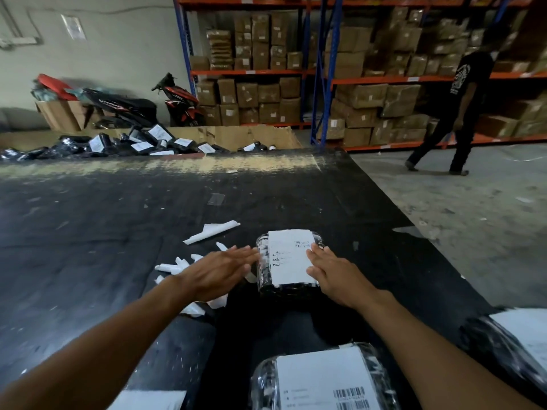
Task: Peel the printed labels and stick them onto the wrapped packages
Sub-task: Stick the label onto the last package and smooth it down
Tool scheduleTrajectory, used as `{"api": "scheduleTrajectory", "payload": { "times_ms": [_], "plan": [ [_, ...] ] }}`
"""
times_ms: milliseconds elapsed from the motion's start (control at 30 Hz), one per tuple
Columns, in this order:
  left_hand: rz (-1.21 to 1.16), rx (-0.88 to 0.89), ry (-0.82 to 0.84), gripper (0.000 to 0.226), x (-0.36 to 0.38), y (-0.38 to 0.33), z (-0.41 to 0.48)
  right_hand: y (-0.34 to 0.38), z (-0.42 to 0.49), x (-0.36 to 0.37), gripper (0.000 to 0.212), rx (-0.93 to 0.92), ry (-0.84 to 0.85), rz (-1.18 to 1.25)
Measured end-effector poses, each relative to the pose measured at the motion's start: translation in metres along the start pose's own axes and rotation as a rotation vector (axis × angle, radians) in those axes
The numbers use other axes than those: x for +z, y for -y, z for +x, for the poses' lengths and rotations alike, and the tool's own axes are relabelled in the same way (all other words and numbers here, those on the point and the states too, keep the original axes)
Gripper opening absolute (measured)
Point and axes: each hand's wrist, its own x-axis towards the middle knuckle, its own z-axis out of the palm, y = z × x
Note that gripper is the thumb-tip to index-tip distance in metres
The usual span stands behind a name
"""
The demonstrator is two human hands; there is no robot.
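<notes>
From my remote seat: the wrapped package [266,270] lies dead ahead on the desk [118,217], long axis pointing away, label [291,257] up; left hand [219,272] and right hand [337,275] flank it, fingers [315,255] straight, grasping nothing, pressing its edges.

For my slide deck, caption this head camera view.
Left hand steadies the wrapped package while right hand presses its printed label down.

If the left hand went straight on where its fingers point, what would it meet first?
The wrapped package: the left hand aims at its left side, fingertips seemingly almost touching, though contact is hard to judge. Its white label lies just beyond.
</notes>
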Motion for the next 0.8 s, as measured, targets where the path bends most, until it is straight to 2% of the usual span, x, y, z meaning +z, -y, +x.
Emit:
{"api": "scheduleTrajectory", "payload": {
  "times_ms": [67,133,300,400,500,633,800],
  "plan": [
    [-0.028,0.023,-0.029,0.051,0.002,-0.017,0.021,0.0,0.0,-0.001,0.053,0.008,-0.001,0.002],
    [-0.028,0.016,0.012,0.051,0.011,-0.032,0.039,0.001,-0.001,-0.001,0.053,0.012,0.003,0.008],
    [-0.03,0.075,0.01,0.047,0.009,-0.002,0.018,0.0,0.0,0.0,0.053,0.006,-0.003,0.029],
    [-0.006,0.016,-0.032,0.046,0.0,0.01,0.012,0.001,-0.001,0.001,0.053,0.022,-0.001,0.036],
    [-0.048,0.004,-0.066,0.049,-0.004,-0.007,0.045,0.003,0.0,-0.001,0.054,0.029,0.004,0.033],
    [-0.08,-0.087,0.005,0.053,0.004,-0.026,0.095,0.003,-0.002,-0.003,0.054,0.031,0.001,0.047],
    [-0.032,-0.161,-0.034,0.039,-0.011,0.004,0.069,0.001,-0.002,-0.001,0.054,0.024,-0.012,0.063]
  ]
}}
